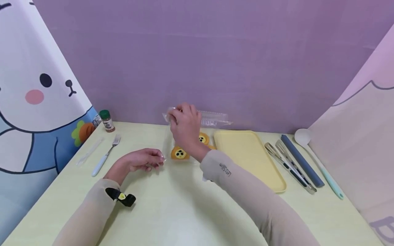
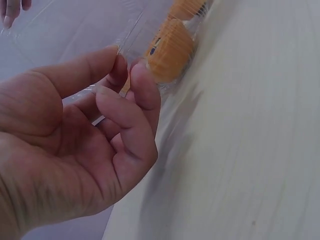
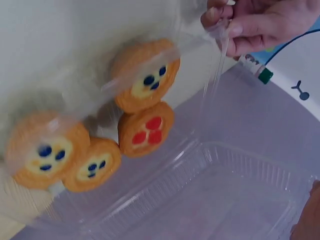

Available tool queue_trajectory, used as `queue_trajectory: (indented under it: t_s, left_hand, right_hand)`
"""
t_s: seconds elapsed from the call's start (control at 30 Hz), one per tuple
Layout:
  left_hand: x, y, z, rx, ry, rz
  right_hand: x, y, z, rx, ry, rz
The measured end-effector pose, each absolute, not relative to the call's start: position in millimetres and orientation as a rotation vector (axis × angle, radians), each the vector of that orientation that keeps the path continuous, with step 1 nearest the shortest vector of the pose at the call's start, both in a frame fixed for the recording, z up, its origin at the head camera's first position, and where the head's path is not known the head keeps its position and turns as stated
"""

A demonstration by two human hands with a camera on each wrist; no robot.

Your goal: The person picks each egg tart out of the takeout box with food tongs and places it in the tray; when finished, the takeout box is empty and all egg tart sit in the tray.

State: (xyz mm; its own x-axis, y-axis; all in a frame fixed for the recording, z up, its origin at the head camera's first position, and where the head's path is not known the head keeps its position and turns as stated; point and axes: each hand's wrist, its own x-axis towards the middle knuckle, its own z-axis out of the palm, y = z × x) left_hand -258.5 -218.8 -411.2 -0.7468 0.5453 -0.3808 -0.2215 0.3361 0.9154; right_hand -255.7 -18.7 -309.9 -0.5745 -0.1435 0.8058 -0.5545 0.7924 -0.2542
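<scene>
A clear plastic clamshell container (image 1: 168,145) stands in the middle of the table with its lid (image 1: 215,118) raised at the back. Several round tarts lie inside; one tart (image 3: 145,130) has red pieces on top, while another tart (image 3: 47,150) has dark berries, like the tart (image 1: 180,153) at the front left. My left hand (image 1: 144,160) pinches the container's near left corner between thumb and fingertips, as the left wrist view shows. With curled fingers, my right hand (image 1: 186,126) grips the left part of the raised lid. My right forearm hides part of the tarts.
Right of the container lies a yellow tray (image 1: 246,157), then metal tongs (image 1: 289,165), a dark blue roll (image 1: 303,160) and a white-headed spoon (image 1: 320,160). On the left are a fork (image 1: 106,155), a clear wrapped utensil (image 1: 90,151) and a green-capped spice jar (image 1: 106,121).
</scene>
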Motion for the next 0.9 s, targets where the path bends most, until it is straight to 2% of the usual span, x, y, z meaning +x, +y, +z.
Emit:
queue_trajectory:
  t_s: [0.37,0.9]
  left_hand:
    - [-260,-223,-415,0.276,1.951,1.46]
    - [-259,-225,-412,0.319,1.972,1.45]
  right_hand:
    - [-275,-17,-298,0.491,-2.19,0.557]
    - [-297,-21,-301,0.474,-2.238,0.556]
